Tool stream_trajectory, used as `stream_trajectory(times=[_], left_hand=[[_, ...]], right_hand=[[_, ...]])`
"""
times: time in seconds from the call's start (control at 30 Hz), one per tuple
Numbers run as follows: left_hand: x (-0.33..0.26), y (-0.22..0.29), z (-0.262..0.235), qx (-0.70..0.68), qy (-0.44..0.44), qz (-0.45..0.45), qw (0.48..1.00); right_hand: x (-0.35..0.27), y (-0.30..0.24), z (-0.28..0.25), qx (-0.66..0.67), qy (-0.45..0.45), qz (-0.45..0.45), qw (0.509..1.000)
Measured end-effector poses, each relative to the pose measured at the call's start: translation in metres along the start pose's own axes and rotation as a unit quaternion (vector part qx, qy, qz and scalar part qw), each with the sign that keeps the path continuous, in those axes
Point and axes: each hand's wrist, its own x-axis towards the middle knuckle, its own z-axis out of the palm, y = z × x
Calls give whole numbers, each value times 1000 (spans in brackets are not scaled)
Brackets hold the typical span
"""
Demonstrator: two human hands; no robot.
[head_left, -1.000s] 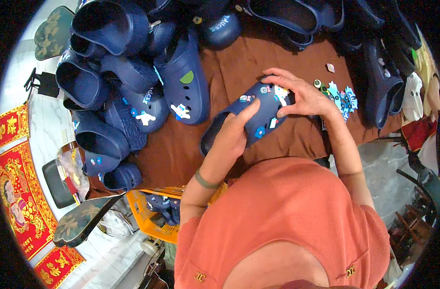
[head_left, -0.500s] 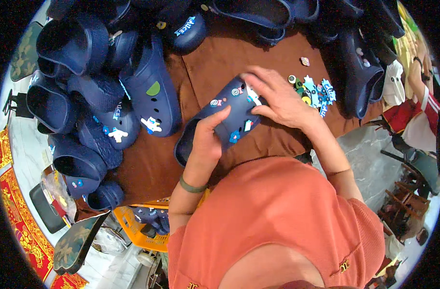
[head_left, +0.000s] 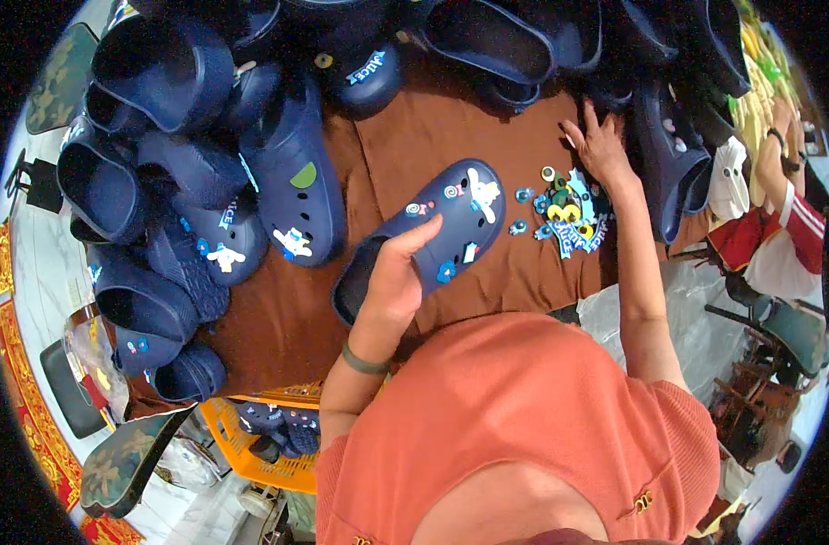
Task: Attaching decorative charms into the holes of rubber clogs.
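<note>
My left hand (head_left: 398,277) is closed around a navy clog (head_left: 440,232), thumb on top and toe pointing up to the right. On its toe sits a white character charm (head_left: 483,195), with candy-like and blue charms around it. My right hand (head_left: 602,150) is down at the cloth with its fingers apart, beyond a pile of loose shoe charms (head_left: 573,213). I cannot make out anything in its fingers; whatever lies under them is hidden.
Many navy clogs (head_left: 301,200) crowd the left and far sides of the brown cloth (head_left: 469,127), with more clogs (head_left: 671,168) at right. An orange crate (head_left: 242,445) stands below the near edge. At far right, another person's arm (head_left: 778,177) shows.
My right hand has left the clog's toe and moved right, past the charm pile. The white charm on the toe is now uncovered. My left hand still holds the clog.
</note>
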Motion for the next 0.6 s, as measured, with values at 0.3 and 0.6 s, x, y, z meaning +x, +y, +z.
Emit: stream_trajectory(times=[0.3,0.6], left_hand=[[-3,0,7,8,23,25,999],[-1,0,2,-9,0,15,1000]], right_hand=[[46,15,22,238,-34,138,961],[34,20,2,310,-25,173,934]])
